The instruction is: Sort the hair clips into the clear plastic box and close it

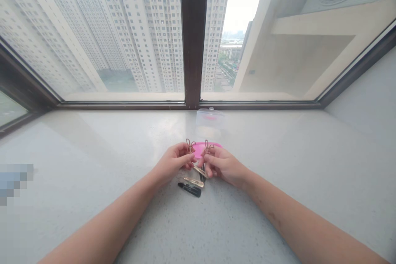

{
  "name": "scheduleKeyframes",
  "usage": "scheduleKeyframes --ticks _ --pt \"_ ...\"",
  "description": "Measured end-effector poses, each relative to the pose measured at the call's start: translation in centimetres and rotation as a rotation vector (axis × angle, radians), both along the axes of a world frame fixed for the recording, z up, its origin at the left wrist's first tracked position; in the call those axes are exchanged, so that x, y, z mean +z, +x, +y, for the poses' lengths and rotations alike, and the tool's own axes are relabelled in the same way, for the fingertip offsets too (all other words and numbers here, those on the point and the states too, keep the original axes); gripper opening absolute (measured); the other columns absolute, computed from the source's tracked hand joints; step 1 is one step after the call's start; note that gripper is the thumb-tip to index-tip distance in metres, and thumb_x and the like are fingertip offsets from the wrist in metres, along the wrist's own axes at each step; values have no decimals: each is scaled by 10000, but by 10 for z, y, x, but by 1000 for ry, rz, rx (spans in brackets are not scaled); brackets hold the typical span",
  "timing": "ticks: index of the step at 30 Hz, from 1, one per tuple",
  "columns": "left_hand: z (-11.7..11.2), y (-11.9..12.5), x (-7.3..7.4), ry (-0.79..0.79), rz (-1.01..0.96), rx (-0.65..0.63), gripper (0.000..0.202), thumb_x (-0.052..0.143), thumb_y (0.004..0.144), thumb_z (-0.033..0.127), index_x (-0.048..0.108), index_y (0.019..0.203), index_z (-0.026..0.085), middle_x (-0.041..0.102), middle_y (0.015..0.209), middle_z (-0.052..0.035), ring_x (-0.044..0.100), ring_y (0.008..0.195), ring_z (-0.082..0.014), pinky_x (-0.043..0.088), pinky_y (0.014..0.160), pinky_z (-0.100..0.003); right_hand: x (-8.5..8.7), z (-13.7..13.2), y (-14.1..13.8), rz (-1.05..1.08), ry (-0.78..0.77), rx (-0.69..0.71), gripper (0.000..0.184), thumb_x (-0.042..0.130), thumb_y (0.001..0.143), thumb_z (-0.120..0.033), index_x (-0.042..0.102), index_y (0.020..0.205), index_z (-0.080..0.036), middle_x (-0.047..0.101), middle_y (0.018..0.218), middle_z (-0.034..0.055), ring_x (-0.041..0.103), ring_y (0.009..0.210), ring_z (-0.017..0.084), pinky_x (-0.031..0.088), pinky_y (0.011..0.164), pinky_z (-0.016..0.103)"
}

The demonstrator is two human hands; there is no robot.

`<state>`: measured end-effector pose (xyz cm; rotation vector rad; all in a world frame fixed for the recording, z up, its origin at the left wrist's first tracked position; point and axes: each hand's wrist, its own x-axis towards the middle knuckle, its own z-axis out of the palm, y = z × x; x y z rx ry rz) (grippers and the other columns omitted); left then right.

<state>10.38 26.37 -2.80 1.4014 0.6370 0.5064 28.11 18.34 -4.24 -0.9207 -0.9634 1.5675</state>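
My left hand pinches a brown, bunny-shaped hair clip between thumb and fingers. A matching bunny-shaped clip is pinched in my right hand; both stand upright, ears up, side by side and apart. Behind them lies a pink oval lid or tray, partly covered by my fingers. Below my hands, on the sill, rest a black snap hair clip and a gold snap clip. Another gold clip and a dark one lie partly hidden under my right fingers.
A clear plastic box stands behind the pink piece, close to the window frame. The pale speckled sill stretches to both sides. A blurred, pixelated bluish patch is at the left edge.
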Motion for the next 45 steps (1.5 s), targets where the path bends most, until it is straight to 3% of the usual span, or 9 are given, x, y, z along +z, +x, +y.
scheduleKeyframes --ticks 5,8,14,23,28,36,45 --pt "0 0 1 19 5 -31 175 625 818 278 548 886 137 623 784 -24 547 617 -86 427 609 -236 1 0 -1 -9 -10 -42 226 663 816 -330 554 883 -143 692 908 71 610 501 76 321 412 169" --pt "0 0 -1 12 -11 -17 200 615 825 277 540 955 145 639 806 -34 561 627 -95 432 607 -241 2 0 0 -23 -2 -49 213 679 802 -318 601 878 -134 690 952 79 626 530 77 329 417 169" --pt "1 0 -3 -9 -28 0 243 628 812 262 518 999 154 638 785 -31 571 634 -102 426 589 -231 3 -1 1 -7 14 -43 206 701 780 -306 673 860 -118 694 892 76 597 554 66 382 453 177" --pt "1 0 -3 -11 -26 -8 253 621 817 272 516 1012 149 630 787 -31 576 619 -101 442 589 -235 10 -4 3 -91 -60 4 290 691 784 -374 611 892 -117 727 903 116 576 405 56 278 344 148" --pt "0 0 -1 -39 -24 4 300 621 810 275 494 1056 157 616 761 -16 560 600 -94 428 582 -231 11 -4 3 -92 -52 -1 303 630 830 -407 570 936 -130 728 773 91 551 365 53 238 315 130" --pt "-4 1 4 -76 -27 31 352 640 757 259 471 1050 161 611 733 -7 571 604 -111 410 570 -230 10 -3 2 -44 -99 16 216 611 773 -271 551 918 -122 722 742 80 575 387 71 248 325 135" --pt "-3 1 3 -70 -26 9 234 654 740 258 509 894 160 602 705 2 523 545 -85 389 547 -218 4 -1 1 6 -72 -14 224 643 732 -293 530 851 -140 722 730 78 575 378 83 256 326 142"
